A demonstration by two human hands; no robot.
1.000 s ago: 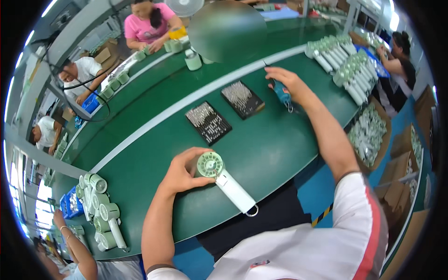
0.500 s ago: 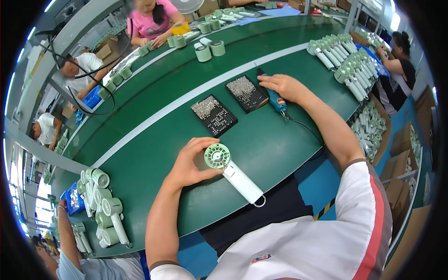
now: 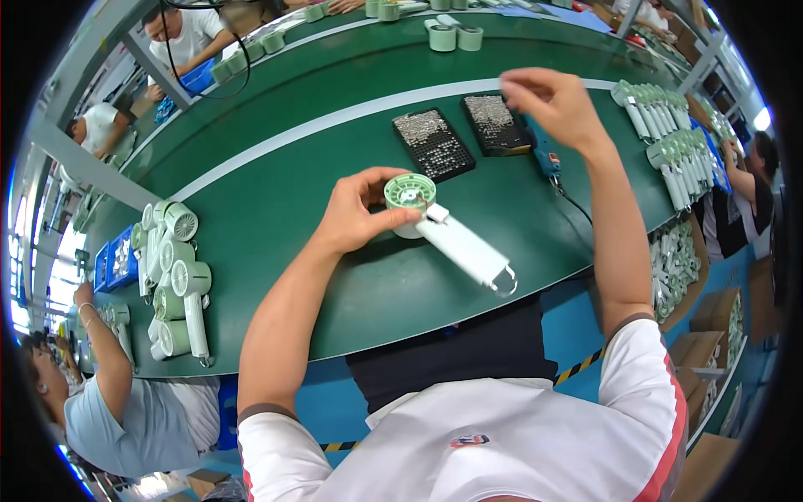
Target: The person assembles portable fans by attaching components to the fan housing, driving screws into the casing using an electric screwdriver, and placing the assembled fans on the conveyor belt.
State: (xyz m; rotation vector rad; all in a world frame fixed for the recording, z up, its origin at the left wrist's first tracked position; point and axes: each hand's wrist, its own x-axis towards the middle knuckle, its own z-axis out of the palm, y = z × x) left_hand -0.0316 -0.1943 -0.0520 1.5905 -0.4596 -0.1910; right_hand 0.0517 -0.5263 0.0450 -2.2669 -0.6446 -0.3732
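My left hand (image 3: 357, 209) grips the round head of a handheld fan (image 3: 464, 243), its thumb and fingers around the pale green rim. The fan's open head shows a slotted inside with a small red wire; its white handle, with a metal loop at the end, points toward my lower right. My right hand (image 3: 556, 109) is bent over the front part of a blue electric screwdriver (image 3: 545, 155) and covers its tip. Its fingers are curled and smeared by motion, so any grip is unclear. Beside them are two black trays of small silver screws (image 3: 435, 146) (image 3: 495, 117).
Assembled fans (image 3: 177, 276) are heaped at the left near blue bins (image 3: 117, 263). Rows of fans (image 3: 669, 159) lie at the right edge. A box of fan parts (image 3: 676, 263) stands below there. Co-workers sit around the green table (image 3: 301, 293); the screwdriver's cord (image 3: 577, 209) trails over its edge.
The whole view has shifted. My right hand has lifted a little off the screwdriver, its fingers more curled. The fan in my left hand appears raised and tilted, its handle turned further right.
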